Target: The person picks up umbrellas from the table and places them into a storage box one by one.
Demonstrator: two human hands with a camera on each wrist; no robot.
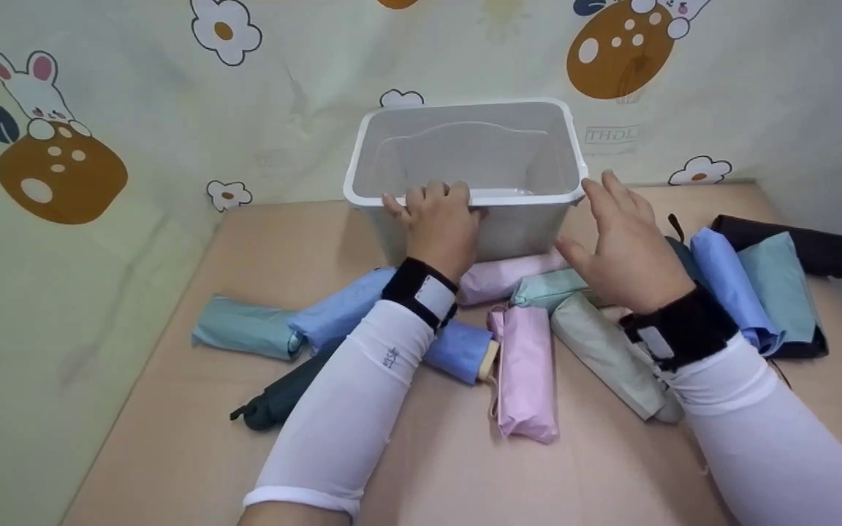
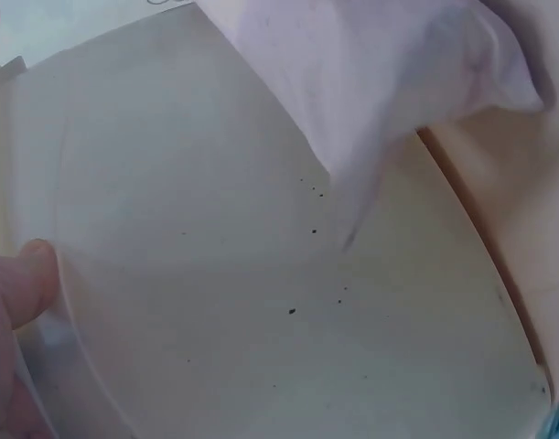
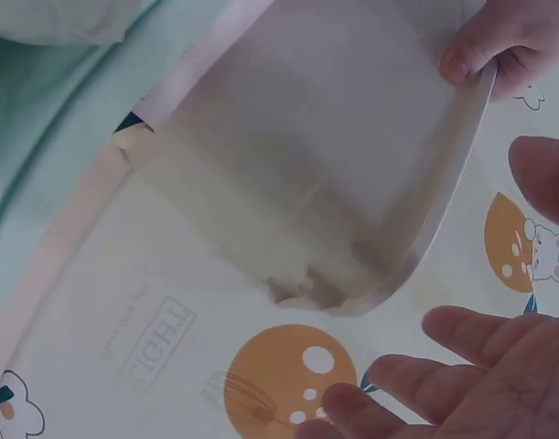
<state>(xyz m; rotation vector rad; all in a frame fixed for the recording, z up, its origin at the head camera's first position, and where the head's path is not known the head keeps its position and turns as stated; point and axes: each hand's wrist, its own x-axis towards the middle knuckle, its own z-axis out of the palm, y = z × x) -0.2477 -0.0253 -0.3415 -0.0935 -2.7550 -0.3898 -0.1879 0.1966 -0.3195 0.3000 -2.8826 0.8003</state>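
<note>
A: Pink cloth first, near to us. How many folded umbrellas lie on the table (image 1: pixel 172 438)?

B: I count about eleven, but some hide under the arms. Two are pink: one pink umbrella (image 1: pixel 525 372) in front, one behind it against the box. Three are blue, three are teal, one is grey-green (image 1: pixel 607 351), and two are dark: the dark umbrella (image 1: pixel 282 398) under the left sleeve and one far on the right.

A: And the box?

B: There is one plastic box (image 1: pixel 465 157). It is whitish and half clear, with a thick white rim and rounded corners, and nothing is inside. It stands at the back of the table, against the cloth wall with rabbits and flowers.

A: What do the hands do?

B: The left hand (image 1: pixel 439 226) grips the near rim, fingers curled over the edge. The right hand (image 1: pixel 626 245) is spread and relaxed just beside the right corner of the box, holding nothing. If it touches the box, I cannot tell.
</note>
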